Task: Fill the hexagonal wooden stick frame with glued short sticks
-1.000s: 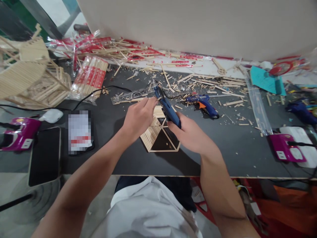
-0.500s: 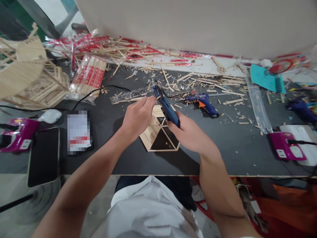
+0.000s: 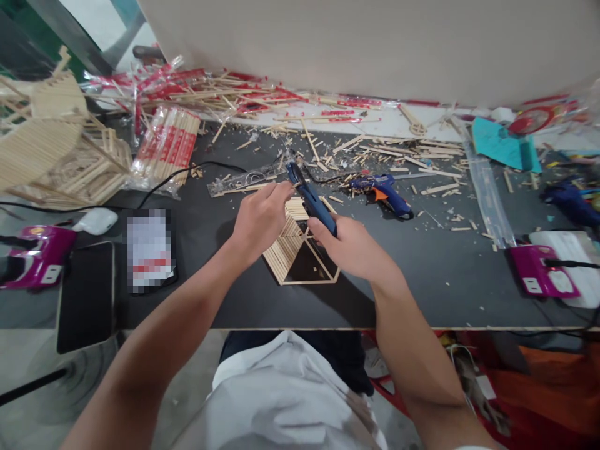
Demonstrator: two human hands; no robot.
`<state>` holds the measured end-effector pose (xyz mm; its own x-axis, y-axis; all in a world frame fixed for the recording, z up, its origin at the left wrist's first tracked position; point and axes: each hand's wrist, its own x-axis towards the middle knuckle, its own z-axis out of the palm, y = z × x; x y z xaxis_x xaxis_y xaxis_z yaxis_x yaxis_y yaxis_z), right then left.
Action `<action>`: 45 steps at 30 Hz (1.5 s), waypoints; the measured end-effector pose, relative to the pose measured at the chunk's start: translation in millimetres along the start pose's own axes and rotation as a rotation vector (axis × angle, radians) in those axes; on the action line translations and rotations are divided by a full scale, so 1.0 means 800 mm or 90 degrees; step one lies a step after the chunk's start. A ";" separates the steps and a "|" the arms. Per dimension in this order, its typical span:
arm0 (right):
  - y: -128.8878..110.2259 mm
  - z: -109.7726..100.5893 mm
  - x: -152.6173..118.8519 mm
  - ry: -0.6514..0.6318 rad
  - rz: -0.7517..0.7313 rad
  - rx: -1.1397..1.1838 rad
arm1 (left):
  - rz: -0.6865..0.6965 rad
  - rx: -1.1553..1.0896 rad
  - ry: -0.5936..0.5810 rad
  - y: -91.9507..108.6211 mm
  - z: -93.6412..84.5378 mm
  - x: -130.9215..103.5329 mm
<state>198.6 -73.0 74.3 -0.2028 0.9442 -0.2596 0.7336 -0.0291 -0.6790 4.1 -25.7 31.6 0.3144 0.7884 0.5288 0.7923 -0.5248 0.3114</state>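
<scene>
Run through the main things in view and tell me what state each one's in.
Blue hand tool: tilted, in right hand
Wooden frame: flat, partly filled with sticks
Orange-triggered glue gun: lying down, not held
Phone nearest the edge: screen dark
Other phone: screen lit
Earbud case: shut
Chopstick bundles: plastic-wrapped
Right purple socket: cable plugged in

Craft workspace, hobby/workshop type. Dark desk under both hands. Beyond hands: loose sticks, cut scraps, red-and-clear wrappers. Glue gun past right hand. Left of left hand: packed sticks, stick model. Power strip far right of right hand.
</scene>
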 end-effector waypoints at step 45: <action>0.095 -0.004 -0.075 0.289 0.149 -0.456 | -0.173 -0.067 -0.089 -0.015 0.010 0.011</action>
<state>268.7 -130.8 40.2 0.1698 0.9835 0.0629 0.9855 -0.1695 -0.0090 1.2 -9.7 26.3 0.1734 0.9369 0.3037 0.8005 -0.3137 0.5106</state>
